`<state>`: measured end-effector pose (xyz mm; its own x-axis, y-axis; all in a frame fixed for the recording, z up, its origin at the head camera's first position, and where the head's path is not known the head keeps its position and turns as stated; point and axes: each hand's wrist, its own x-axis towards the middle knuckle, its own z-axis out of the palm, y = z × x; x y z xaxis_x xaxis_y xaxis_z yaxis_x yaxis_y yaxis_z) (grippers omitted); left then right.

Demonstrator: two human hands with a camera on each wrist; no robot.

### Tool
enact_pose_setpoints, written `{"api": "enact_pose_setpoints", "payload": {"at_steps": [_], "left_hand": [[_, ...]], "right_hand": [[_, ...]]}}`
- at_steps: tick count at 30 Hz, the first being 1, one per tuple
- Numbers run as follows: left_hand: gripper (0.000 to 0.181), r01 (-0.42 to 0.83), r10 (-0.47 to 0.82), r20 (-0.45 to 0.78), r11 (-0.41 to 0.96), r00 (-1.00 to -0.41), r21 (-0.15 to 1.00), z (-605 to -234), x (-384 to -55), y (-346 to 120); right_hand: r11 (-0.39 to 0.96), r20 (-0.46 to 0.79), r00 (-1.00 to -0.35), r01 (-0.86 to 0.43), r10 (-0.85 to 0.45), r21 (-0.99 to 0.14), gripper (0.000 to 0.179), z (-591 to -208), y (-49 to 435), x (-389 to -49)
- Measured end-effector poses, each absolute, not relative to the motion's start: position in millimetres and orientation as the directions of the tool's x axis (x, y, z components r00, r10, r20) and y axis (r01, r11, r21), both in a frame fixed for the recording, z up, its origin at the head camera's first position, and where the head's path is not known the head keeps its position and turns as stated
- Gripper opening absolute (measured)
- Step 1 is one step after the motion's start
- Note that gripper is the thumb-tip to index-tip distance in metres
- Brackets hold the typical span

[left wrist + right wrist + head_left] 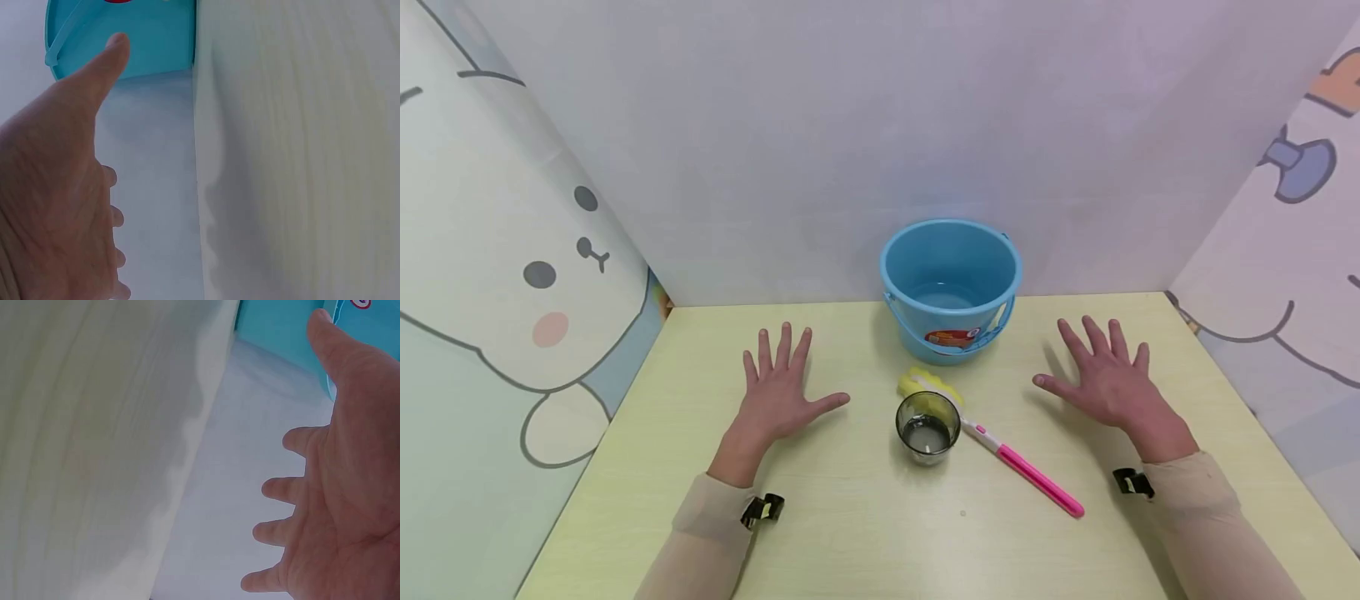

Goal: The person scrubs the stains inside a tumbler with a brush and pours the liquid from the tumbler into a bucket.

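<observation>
two hands hang over the pale table [820,533], one on each side of the blue bucket [951,258]. i can see the left hand [772,400] to the left of the bucket, fingers straight and spread, thumb poking in. the right hand [1108,387] is to the right of the bucket, its fingers spread wide too, its thumb also poking in. a dark see-through cup [927,446] stands in front of the bucket. a brush [1003,452] lies there too: its yellow head is between bucket and cup, and its pink handle slants away from the bucket.
</observation>
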<state>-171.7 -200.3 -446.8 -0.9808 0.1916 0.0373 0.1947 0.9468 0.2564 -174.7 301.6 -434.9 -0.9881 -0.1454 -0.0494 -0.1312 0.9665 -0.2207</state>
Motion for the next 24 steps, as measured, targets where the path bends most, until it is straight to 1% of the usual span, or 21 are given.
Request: {"api": "enact_pose_setpoints", "payload": {"at_steps": [5,15,19,24], "left_hand": [[0.126,0.209,0.204,0.044,0.945,-0.978,0.251,-442,-171,-199],[0.124,0.242,0.235,0.058,0.93,-0.97,0.277,-436,-170,-196],[0.122,0.267,0.256,0.079,0.917,-0.964,0.295,-434,-169,-194],[0.12,0.308,0.29,0.104,0.887,-0.951,0.343,-429,-167,-191]], "right_hand": [[0.965,-0.044,-0.987,-0.142,-0.156,-0.221,0.111,-432,300,-172],[0.964,-0.04,-0.982,-0.174,-0.185,-0.2,0.109,-422,294,-166],[0.962,-0.049,-0.979,-0.186,-0.199,-0.202,0.108,-417,289,-163],[0.959,-0.052,-0.974,-0.205,-0.219,-0.195,0.108,-413,283,-158]]}}
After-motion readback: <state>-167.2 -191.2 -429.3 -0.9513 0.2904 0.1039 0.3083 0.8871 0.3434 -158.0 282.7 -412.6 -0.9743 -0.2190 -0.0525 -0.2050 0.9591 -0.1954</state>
